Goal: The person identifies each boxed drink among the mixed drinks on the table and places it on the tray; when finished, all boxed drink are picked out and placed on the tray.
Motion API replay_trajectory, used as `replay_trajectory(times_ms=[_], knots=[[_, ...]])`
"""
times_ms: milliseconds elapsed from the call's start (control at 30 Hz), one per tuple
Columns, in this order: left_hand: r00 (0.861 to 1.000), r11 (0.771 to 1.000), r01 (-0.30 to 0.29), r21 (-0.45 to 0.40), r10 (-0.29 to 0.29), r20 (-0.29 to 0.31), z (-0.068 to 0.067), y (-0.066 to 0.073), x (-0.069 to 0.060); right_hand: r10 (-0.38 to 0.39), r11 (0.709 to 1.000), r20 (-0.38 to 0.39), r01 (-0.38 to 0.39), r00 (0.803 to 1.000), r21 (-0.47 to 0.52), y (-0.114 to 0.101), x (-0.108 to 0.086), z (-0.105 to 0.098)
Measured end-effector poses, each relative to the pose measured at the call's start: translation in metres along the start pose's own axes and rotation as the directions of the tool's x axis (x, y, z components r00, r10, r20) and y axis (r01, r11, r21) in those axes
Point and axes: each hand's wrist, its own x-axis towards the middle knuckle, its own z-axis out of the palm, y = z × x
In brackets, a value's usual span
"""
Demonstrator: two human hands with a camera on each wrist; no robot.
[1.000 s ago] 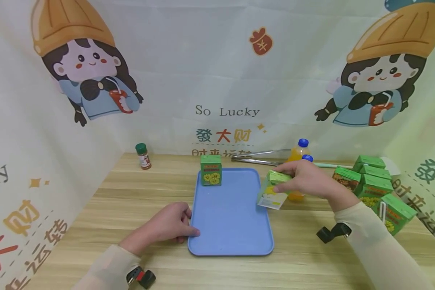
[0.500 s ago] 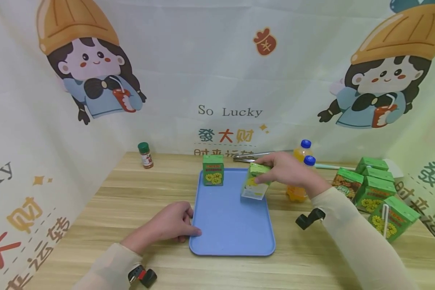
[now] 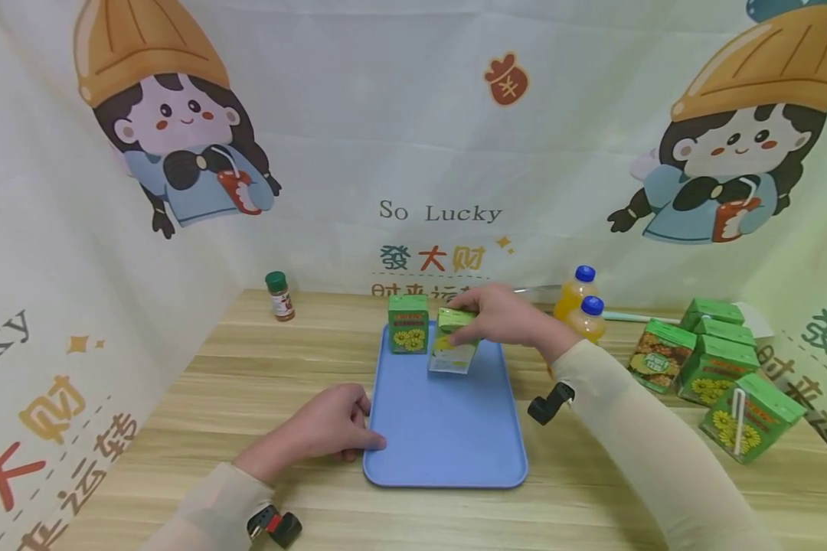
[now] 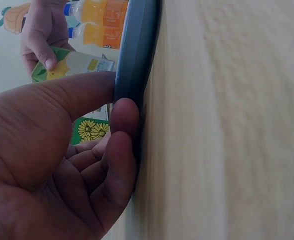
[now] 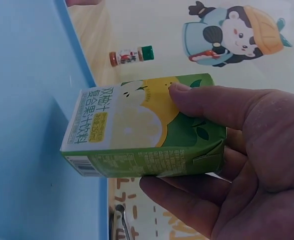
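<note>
In the head view my right hand (image 3: 503, 317) grips a green, yellow and white juice carton (image 3: 450, 356) near its top, over the far part of the blue tray (image 3: 448, 436). In the right wrist view the carton (image 5: 137, 120) is between thumb and fingers, its base close to the tray surface; whether they touch I cannot tell. My left hand (image 3: 327, 425) pinches the tray's left rim, thumb above and fingers curled at the side, as the left wrist view confirms. A green drink carton with yellow flowers (image 3: 408, 329) stands upright in the tray's far left corner.
A green-capped spice jar (image 3: 280, 297) stands back left. Right of the tray are two orange-drink bottles (image 3: 588, 321), partly behind my right arm, and several green cartons (image 3: 720, 367). Metal tongs (image 3: 537, 291) and a pale green handle (image 3: 627, 315) lie at the back.
My right hand has carried the juice carton leftward from the tray's right edge to beside the flowered carton. The left hand keeps its hold on the rim. The view has shifted slightly.
</note>
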Motion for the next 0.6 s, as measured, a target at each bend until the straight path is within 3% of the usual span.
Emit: replay_trajectory(times_ms=[200,600], knots=[[1.000,1.000,-0.004,0.003,0.004,0.001,0.000,0.001,0.000,-0.039,0.999,0.029,0.040,0.999,-0.024,-0.010,0.015,0.010],[1.000,1.000,0.006,-0.001,-0.006,0.013,0.000,-0.001,0.000,-0.029,0.998,0.062,0.033,0.998,-0.061,-0.021,0.041,0.030]])
